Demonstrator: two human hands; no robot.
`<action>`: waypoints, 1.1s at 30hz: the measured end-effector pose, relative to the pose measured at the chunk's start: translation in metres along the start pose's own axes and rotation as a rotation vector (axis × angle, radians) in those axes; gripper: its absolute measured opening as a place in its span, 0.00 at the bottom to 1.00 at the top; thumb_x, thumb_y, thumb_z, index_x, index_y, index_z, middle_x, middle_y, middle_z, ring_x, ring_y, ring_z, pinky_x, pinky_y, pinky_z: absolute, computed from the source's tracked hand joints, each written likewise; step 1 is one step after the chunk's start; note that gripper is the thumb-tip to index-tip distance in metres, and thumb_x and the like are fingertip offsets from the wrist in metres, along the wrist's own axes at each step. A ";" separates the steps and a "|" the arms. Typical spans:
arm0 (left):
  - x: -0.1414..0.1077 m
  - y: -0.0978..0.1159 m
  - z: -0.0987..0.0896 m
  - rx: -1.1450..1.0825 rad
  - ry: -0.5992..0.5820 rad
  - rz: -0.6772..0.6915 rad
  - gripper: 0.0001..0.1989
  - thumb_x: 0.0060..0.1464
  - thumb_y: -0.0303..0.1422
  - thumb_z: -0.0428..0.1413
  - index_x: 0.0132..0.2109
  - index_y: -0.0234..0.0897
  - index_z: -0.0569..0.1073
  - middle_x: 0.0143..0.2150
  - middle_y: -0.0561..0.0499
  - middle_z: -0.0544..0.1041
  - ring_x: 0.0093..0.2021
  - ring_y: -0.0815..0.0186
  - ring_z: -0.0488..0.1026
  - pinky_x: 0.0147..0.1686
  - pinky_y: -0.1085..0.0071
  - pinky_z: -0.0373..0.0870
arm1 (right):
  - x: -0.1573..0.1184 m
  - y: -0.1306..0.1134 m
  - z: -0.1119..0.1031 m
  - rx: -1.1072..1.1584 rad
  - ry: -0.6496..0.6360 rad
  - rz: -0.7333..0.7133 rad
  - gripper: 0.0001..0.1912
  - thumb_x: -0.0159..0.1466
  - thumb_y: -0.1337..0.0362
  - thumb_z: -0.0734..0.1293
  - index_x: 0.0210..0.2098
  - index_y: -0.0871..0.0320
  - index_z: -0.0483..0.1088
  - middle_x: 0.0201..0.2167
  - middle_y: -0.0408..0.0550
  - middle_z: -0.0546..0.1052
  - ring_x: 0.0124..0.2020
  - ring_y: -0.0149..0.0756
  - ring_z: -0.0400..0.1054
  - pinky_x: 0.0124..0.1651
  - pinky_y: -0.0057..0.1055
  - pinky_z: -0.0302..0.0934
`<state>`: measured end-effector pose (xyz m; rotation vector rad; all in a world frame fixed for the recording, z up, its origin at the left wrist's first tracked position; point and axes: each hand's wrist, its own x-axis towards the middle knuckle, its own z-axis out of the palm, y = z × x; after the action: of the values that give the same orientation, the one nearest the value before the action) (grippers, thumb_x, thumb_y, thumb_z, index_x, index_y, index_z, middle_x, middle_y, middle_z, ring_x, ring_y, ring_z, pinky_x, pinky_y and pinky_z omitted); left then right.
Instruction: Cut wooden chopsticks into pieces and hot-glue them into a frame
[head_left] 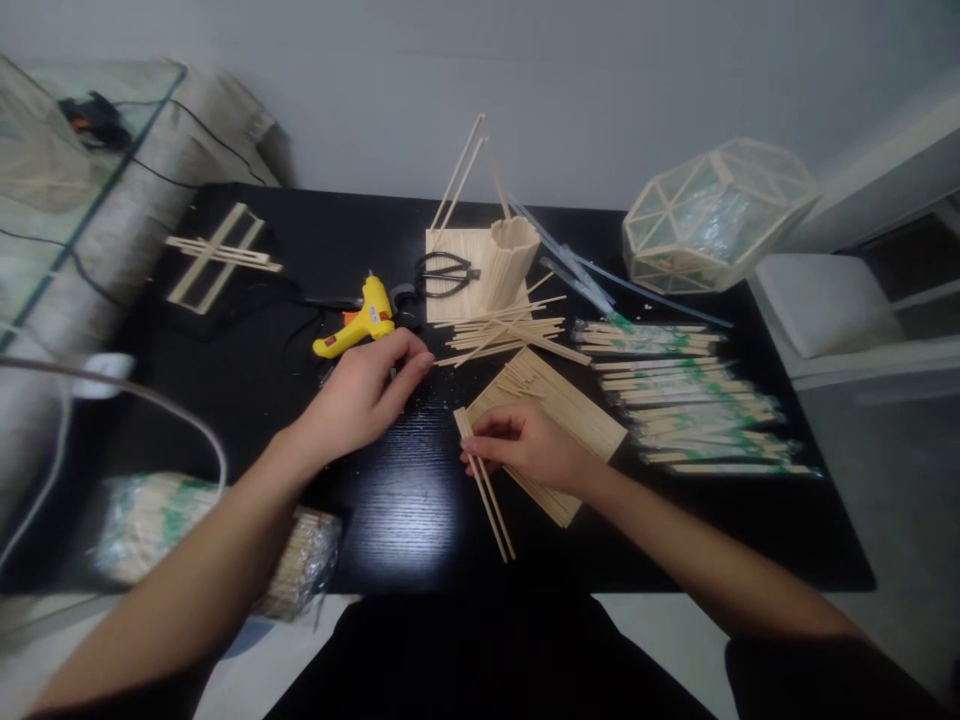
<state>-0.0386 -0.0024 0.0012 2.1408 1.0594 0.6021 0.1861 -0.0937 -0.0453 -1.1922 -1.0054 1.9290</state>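
Note:
My right hand (517, 440) is closed round a pair of thin wooden chopsticks (491, 495), which slant down toward the table's near edge. Just beside it lies a flat panel of sticks glued side by side (577, 410), with a few short stick pieces on top. My left hand (375, 385) has thumb and forefinger brought together at the left end of a loose pile of chopsticks (510, 330); whether a stick is pinched there is unclear. Right behind the left hand is a yellow glue gun (367, 318).
Behind the pile, a stick-built base (457, 240) carries a hollow stick cylinder (510, 262), upright sticks and black-handled scissors (446, 275). Wrapped chopsticks (690, 410) lie right, near glue sticks (581, 270) and a geometric lantern-like frame (720, 215). A stick frame (217, 257) and packed chopsticks (157, 520) are left.

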 end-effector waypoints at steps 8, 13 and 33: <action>-0.004 -0.022 0.004 0.237 -0.169 0.274 0.17 0.73 0.38 0.50 0.34 0.37 0.73 0.30 0.50 0.73 0.34 0.62 0.70 0.40 0.65 0.65 | 0.005 0.011 0.028 -0.269 0.134 -0.006 0.14 0.60 0.66 0.78 0.41 0.56 0.73 0.27 0.42 0.82 0.28 0.35 0.79 0.34 0.32 0.73; -0.009 -0.029 -0.002 0.224 -0.154 0.336 0.13 0.73 0.35 0.52 0.40 0.35 0.76 0.35 0.47 0.77 0.38 0.60 0.74 0.44 0.63 0.68 | 0.004 -0.008 0.023 -0.399 0.124 -0.033 0.12 0.60 0.68 0.78 0.36 0.56 0.72 0.29 0.42 0.81 0.31 0.36 0.79 0.37 0.33 0.72; -0.024 -0.016 -0.006 0.240 -0.208 0.408 0.10 0.66 0.28 0.52 0.40 0.38 0.78 0.40 0.50 0.83 0.49 0.59 0.77 0.70 0.48 0.55 | -0.003 0.003 0.031 -0.904 0.225 -0.507 0.04 0.68 0.72 0.73 0.38 0.57 0.78 0.36 0.46 0.82 0.39 0.38 0.77 0.45 0.36 0.71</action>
<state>-0.0643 -0.0131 -0.0096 2.5931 0.6082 0.4361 0.1582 -0.1064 -0.0371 -1.3740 -1.9159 0.9060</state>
